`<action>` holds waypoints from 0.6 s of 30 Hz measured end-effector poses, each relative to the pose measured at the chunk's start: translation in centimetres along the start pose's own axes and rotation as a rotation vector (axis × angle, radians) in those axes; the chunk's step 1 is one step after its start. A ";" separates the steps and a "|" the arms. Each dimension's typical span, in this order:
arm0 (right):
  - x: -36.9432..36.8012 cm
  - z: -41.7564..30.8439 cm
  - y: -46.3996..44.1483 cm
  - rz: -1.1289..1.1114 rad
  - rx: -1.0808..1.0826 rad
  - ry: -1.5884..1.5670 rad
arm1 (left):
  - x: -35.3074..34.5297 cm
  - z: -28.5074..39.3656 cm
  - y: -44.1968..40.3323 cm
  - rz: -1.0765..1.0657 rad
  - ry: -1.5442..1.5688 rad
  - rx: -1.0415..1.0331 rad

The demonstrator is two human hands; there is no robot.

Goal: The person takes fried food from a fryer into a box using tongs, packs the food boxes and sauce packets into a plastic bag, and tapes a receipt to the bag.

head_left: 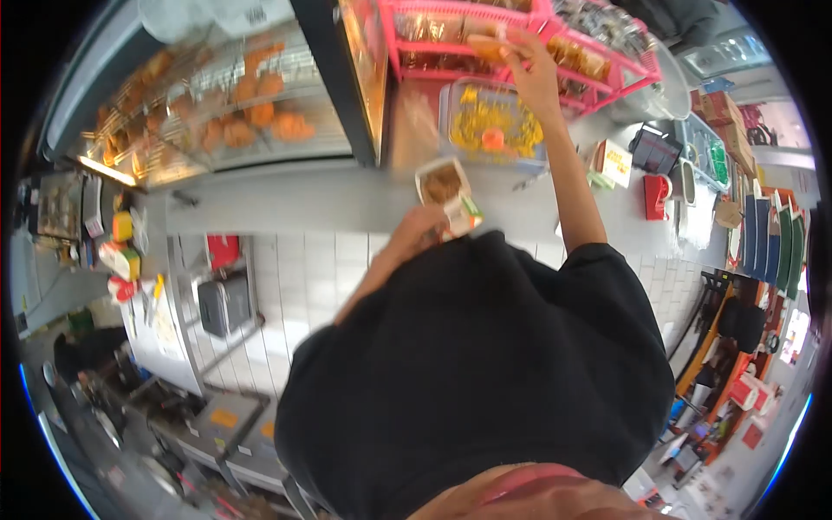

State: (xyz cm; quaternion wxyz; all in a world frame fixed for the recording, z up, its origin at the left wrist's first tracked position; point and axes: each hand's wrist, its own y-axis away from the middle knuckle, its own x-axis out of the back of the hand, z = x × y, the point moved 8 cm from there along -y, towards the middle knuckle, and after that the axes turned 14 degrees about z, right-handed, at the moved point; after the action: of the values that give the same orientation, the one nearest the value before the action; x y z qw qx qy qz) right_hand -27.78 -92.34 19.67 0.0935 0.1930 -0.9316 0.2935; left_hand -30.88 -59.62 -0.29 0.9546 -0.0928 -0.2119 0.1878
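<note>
Takeaway box (457, 206), opened and part-filled with brown food (442, 184), is gripped at its near end by the left hand (425, 227), whose fingers are clamped on it; it is held just over the near edge of the table (277, 204). It is judged light, its card walls thin and easily crushed, and its contents loose enough to be spilled if tipped. It is best taken low on both side walls, with the open lid left unpressed. Its long axis is pointed away from the body and slightly leftward, the food-filled end set beyond the left hand. Ahead and to the right, an orange packet (487, 48), blurred, is seen pinched in the right hand's (530, 65) fingertips, beside the pink rack (641, 80). The packet is judged soft and slippery.
</note>
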 end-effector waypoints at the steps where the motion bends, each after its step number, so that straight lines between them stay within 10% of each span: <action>1: -1.9 1.7 3.1 -0.281 0.052 -0.092 | 0.3 1.0 0.2 0.041 -0.107 -0.023; 5: -5.6 10.5 17.4 -0.819 -0.539 -0.127 | 1.0 1.8 -0.4 -0.031 -0.145 0.054; 10: -3.1 9.5 23.6 -0.472 -0.265 0.097 | 1.5 2.3 -1.1 -0.070 -0.222 0.044; 13: -2.1 5.8 26.1 -0.841 -0.170 -0.269 | 2.1 2.2 -0.6 -0.057 -0.291 0.033; 18: 0.8 4.3 26.2 -0.927 -0.036 0.032 | 4.2 0.8 -0.6 0.113 -0.268 0.099</action>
State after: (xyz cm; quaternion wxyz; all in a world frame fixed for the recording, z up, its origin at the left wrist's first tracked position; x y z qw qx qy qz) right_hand -39.60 -75.36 3.07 0.2327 0.5830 -0.7503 0.2075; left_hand -27.53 -58.43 2.16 0.9091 -0.0315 -0.3224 0.2620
